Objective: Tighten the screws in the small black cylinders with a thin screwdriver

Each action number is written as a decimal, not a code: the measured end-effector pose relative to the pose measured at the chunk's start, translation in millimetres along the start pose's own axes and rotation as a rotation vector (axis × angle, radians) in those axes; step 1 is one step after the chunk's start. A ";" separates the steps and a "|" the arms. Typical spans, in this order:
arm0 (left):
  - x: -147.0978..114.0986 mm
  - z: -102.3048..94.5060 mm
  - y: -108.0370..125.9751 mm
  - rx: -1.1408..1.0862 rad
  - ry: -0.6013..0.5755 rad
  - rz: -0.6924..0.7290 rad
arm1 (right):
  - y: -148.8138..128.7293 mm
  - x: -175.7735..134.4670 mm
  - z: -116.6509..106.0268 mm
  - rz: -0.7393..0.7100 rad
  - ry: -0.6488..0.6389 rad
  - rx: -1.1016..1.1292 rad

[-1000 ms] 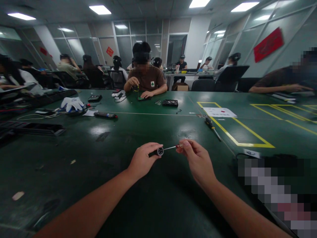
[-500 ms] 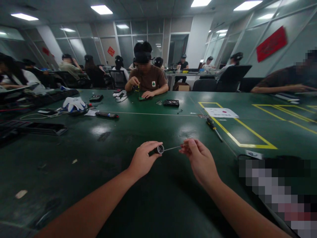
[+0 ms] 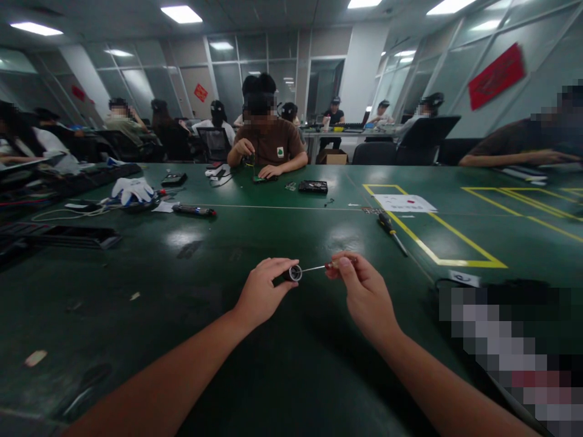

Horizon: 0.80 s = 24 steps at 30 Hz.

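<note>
My left hand (image 3: 262, 291) grips a small black cylinder with a shiny round end (image 3: 294, 273), held just above the green table (image 3: 282, 243). A thin screwdriver (image 3: 319, 267) is pinched in my right hand (image 3: 364, 294) by its reddish handle. Its metal shaft runs left, and the tip meets the cylinder's end face. Both hands hover close together at the middle of the view.
A black-and-yellow screwdriver (image 3: 390, 230) lies beyond my right hand near yellow floor-tape lines (image 3: 437, 243) and a white sheet (image 3: 403, 203). White gloves (image 3: 132, 189), a dark pen-like tool (image 3: 194, 210) and flat black trays (image 3: 64, 235) lie at the left. A person in brown (image 3: 268, 142) works opposite.
My right hand has shifted slightly, bringing the screwdriver closer to the cylinder; the left hand keeps its grip and stays nearly in place.
</note>
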<state>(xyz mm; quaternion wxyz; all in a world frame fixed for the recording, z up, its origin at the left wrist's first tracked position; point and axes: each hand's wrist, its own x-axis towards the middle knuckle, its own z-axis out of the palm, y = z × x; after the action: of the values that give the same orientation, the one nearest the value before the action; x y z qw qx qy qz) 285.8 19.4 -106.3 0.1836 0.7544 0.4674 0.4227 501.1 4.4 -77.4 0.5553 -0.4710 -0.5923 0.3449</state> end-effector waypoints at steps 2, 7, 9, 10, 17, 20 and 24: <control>0.2 -0.3 -0.5 0.009 -0.004 -0.001 | -1.9 -0.4 -0.7 -0.025 -0.048 -0.008; 1.7 -1.1 -0.6 0.026 -0.007 -0.009 | -3.4 -0.9 -2.0 -0.050 -0.165 0.073; 1.9 -1.0 0.4 0.032 -0.025 -0.004 | -2.2 -0.9 -1.8 -0.054 -0.150 0.062; 1.9 -0.9 1.0 0.031 -0.038 -0.001 | -1.2 -0.8 -1.4 -0.044 -0.132 0.059; 0.1 -0.2 2.0 0.013 -0.047 0.017 | 10.2 4.7 4.8 0.223 0.052 0.393; -0.6 -0.4 0.5 -0.004 -0.044 0.016 | 13.6 6.4 6.7 0.257 0.053 0.430; 0.1 -1.7 -0.4 -0.018 -0.022 0.021 | 15.5 11.2 4.0 0.348 0.022 0.488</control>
<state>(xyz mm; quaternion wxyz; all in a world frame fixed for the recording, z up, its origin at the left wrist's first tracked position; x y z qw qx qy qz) 284.2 19.5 -105.5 0.1912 0.7623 0.4535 0.4203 500.5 20.3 -88.7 0.5912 -0.4217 -0.3959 0.5620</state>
